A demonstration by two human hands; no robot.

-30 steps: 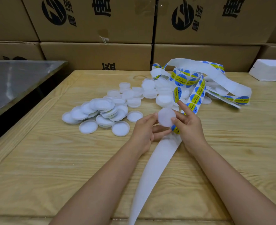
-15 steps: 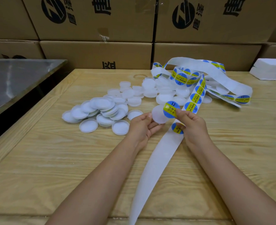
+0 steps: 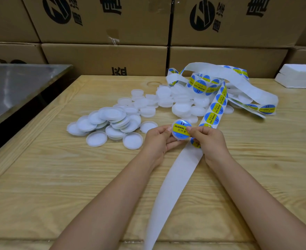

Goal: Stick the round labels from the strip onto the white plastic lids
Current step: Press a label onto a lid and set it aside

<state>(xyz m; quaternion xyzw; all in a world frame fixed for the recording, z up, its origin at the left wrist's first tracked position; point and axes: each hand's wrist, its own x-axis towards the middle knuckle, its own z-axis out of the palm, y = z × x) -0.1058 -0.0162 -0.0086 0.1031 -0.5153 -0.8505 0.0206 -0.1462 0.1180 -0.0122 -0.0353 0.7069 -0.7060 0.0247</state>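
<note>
The round blue-and-yellow label (image 3: 181,129), pinched in our right hand (image 3: 209,141) a moment ago, now lies flat on the white round plastic lid (image 3: 180,138). Our left hand (image 3: 157,139) and right hand pinch its opposite edges, over the white backing strip (image 3: 173,186).

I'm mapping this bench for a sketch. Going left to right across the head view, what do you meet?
Steel table, pile of white lids, left hand, labelled lid, right hand, white foam block.
</note>
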